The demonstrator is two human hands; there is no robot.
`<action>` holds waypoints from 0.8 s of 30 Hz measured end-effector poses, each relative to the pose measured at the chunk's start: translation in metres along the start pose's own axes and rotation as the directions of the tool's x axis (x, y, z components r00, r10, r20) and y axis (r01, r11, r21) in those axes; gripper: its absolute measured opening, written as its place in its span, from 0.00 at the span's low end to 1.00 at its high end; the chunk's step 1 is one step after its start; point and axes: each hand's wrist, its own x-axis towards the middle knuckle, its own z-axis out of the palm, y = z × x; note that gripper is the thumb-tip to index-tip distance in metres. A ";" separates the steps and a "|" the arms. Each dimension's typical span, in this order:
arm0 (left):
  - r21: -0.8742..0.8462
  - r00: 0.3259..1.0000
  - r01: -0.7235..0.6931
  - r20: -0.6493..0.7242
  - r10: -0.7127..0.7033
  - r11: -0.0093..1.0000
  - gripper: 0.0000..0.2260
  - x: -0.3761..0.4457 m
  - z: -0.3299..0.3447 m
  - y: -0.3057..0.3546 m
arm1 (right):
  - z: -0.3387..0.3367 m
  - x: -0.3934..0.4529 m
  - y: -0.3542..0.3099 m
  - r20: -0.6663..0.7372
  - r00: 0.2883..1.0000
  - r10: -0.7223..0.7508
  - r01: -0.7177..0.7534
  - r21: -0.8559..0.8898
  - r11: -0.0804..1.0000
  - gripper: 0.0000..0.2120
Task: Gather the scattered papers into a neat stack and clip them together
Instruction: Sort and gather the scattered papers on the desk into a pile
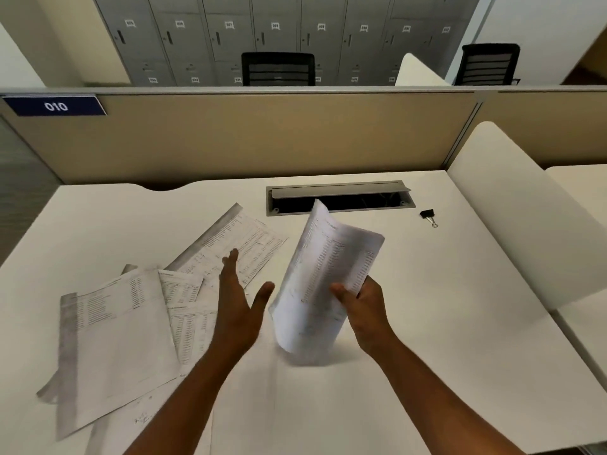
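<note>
My right hand (364, 303) grips a printed sheet of paper (325, 274) and holds it curled and tilted above the white desk (443, 290). My left hand (238, 300) hovers with straight, spread fingers just left of that sheet, over the edge of the scattered papers. Several printed sheets (121, 336) lie overlapping on the desk's left half, one angled sheet (236, 244) reaching farthest back. A black binder clip (428, 216) lies alone at the back right of the desk.
An open cable tray (361, 203) with a raised grey lid is set into the desk's back. A tan partition (262, 136) with a "010" sign stands behind. A white rounded divider (512, 211) bounds the right side. Black chairs and grey lockers stand beyond.
</note>
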 end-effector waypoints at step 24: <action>-0.078 0.964 0.022 -0.263 -0.042 0.997 0.15 -0.075 0.067 -0.010 | -0.029 -0.016 0.042 0.048 0.995 -0.087 0.096 -0.248 0.964 0.05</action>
